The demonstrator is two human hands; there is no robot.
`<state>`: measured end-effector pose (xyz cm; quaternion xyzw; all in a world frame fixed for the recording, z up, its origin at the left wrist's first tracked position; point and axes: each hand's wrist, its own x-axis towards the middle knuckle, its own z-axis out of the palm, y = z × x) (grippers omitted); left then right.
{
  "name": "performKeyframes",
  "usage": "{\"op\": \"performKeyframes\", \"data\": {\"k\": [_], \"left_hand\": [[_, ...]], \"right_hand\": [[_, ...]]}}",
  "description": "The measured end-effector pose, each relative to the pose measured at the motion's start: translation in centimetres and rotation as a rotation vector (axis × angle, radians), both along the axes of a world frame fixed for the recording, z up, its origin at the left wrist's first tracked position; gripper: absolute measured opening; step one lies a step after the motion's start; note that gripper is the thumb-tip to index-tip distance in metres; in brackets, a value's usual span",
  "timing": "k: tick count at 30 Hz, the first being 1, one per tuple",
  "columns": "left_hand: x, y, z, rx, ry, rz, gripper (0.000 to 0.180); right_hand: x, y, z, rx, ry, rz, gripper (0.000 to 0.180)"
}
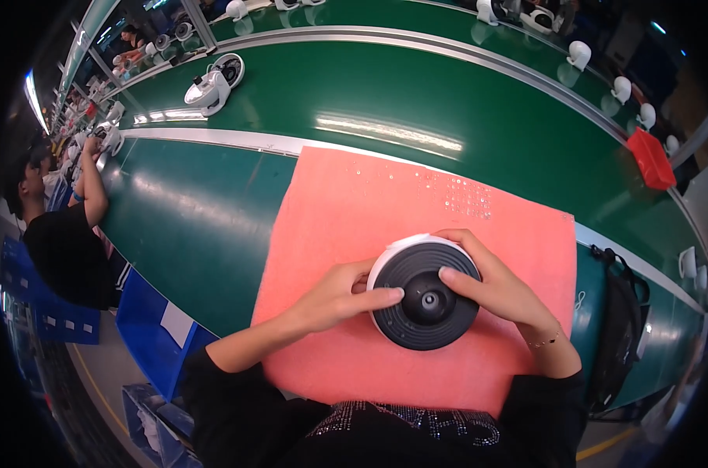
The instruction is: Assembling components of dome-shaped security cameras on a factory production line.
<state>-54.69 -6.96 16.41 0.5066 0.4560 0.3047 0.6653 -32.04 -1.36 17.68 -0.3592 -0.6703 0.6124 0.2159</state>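
Observation:
Both my hands hold a round white housing with a dark, ringed face (424, 335) over the pink mat (315, 226). The dark face points up toward me and has a recessed hub with a small round piece at its centre. My left hand (334, 300) grips the left side, its thumb lying on the dark face beside the hub. On the right side, my right hand (502, 288) wraps the rim, with its thumb pressed near the hub's upper edge. The remaining fingers are partly hidden behind the housing. Small clear dots (467, 199) are clustered on the mat's far part.
Beyond the mat runs a green conveyor belt (291, 86) carrying a white-and-black unit (209, 87). A red bin (652, 158) stands at far right, a black bag (615, 335) nearer. Blue bins (147, 327) lie left below the bench, near a co-worker in black (65, 249).

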Motion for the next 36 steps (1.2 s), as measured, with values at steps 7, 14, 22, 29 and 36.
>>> {"op": "performKeyframes", "data": {"k": [7,14,22,29,36], "left_hand": [[1.1,-0.9,4.2,0.739,0.371,0.089,0.085],[0.2,2.3,5.3,0.638,0.312,0.149,0.084],[1.5,7.8,1.7,0.550,-0.715,0.590,0.070],[4.1,10.4,1.6,0.570,-0.702,0.658,0.068],[4.8,14.8,2.8,0.218,-0.463,0.380,0.061]], "right_hand": [[-1.0,-0.4,1.8,0.486,0.239,-0.131,0.078],[-1.7,2.4,3.2,0.407,0.284,-0.159,0.075],[-5.7,2.9,3.5,0.735,0.487,-0.364,0.097],[-5.0,4.1,2.8,0.541,0.507,-0.417,0.091],[-3.3,9.0,0.1,0.087,0.711,-0.555,0.070]]}}
